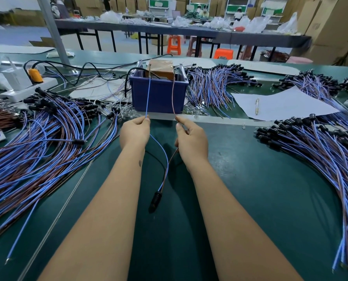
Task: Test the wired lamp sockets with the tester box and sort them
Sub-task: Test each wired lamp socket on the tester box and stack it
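A blue bin (158, 97) holds the brown tester box (161, 69) in the middle of the green table. My left hand (135, 132) pinches a blue wire (148, 96) whose tip reaches up to the box's left contact. My right hand (191, 138) pinches the brown wire (173, 98), which reaches the right contact. Both wires run down between my forearms to one black lamp socket (155, 200) hanging low near the table.
Large heaps of wired sockets lie left (47, 142), right (321, 151) and behind the bin to the right (215, 86). A white power strip with an orange plug (35, 75) sits far left. White paper with a pen (257, 106) lies right of the bin.
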`<action>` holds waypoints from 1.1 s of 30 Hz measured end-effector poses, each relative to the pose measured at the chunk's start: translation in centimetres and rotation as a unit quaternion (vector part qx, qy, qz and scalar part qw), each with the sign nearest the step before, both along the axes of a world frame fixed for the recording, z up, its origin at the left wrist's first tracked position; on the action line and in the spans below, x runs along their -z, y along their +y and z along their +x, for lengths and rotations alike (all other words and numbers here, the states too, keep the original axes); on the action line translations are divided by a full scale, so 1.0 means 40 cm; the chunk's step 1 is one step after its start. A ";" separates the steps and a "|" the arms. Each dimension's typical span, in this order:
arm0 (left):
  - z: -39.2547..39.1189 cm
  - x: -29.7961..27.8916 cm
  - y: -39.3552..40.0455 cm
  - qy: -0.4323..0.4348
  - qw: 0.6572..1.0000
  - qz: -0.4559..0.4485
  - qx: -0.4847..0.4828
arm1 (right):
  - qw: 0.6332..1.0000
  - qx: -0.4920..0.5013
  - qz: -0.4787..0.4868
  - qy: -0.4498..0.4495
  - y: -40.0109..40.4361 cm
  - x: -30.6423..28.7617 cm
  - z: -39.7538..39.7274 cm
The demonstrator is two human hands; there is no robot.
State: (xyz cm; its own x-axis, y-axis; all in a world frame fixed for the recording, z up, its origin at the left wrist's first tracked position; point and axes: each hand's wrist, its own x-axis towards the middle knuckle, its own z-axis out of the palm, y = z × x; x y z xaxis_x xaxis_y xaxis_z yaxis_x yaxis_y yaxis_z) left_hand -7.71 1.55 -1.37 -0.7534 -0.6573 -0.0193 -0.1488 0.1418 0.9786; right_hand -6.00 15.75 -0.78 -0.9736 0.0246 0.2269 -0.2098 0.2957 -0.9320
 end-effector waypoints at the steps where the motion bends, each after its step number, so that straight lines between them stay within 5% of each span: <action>1: 0.000 0.000 0.001 0.000 1.000 -0.001 -0.001 | 1.000 -0.002 0.002 0.001 0.000 0.001 -0.001; 33: -0.005 -0.003 0.002 0.021 0.999 0.034 -0.005 | 1.000 -0.019 0.006 0.011 0.003 0.003 0.002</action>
State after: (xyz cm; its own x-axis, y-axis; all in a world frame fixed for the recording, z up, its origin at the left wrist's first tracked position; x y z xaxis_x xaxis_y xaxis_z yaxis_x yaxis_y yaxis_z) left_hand -7.93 1.65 -1.24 -0.7473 -0.6637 -0.0326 -0.1089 0.0739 0.9913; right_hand -5.91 15.86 -0.89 -0.9686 -0.0145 0.2482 -0.2412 0.2980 -0.9236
